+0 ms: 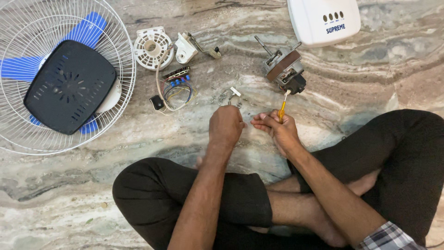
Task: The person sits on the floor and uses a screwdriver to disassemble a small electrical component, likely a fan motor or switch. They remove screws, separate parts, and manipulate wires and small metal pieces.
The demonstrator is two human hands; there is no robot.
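On the veined marble floor (370, 83), the right hand (277, 129) clasps a slim yellow-handled screwdriver (282, 109), its tip at the boxy metal fan motor (284, 69). The left hand (225, 126), curled into a loose fist, hovers beside scattered small steel screws (222, 97).

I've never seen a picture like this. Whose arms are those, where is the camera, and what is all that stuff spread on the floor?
There is no machine here: a person sits cross-legged on a marble floor, and a camera on their head looks down. The right hand holds a yellow-handled screwdriver. The left hand is closed by some small screws; what its fingers hold is hidden. Around lie parts of a dismantled fan: the motor, a white cover, a wired switch board, a round white part, and the wire cage with blue blades.
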